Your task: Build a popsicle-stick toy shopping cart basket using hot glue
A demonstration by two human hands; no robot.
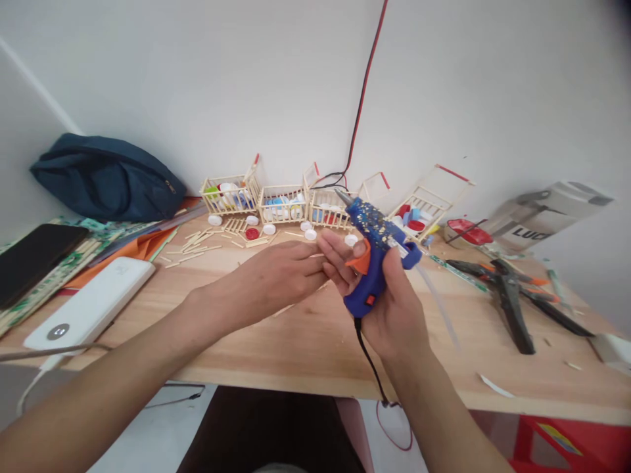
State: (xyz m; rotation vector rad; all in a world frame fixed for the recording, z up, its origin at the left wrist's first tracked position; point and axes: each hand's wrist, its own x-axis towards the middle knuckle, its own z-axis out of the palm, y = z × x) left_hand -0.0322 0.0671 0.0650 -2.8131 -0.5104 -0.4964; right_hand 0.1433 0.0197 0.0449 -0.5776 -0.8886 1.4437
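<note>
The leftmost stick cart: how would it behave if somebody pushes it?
Likely light and fragile: the cart is a lattice of thin sticks. It might roll, since white caps sit under it like wheels, though whether they turn is unclear.

Under my left hand (280,269) and right hand (394,309) the tabletop (305,341) lies bare right to its near edge, so there is room to drop down. Beyond my hands a row of stick carts (283,202) stands against the wall, with loose sticks (197,244) and bottle caps (269,229) scattered before it, closing the way forward. Well left of my left hand sit a white power bank (89,302) and a black phone (34,259), a blue bag (106,176) behind them. Right of my right hand, past an open strip of wood, lie black cutters (513,295). The cord (367,358) of the glue gun (374,256) hangs from my right hand across the near edge.
</note>
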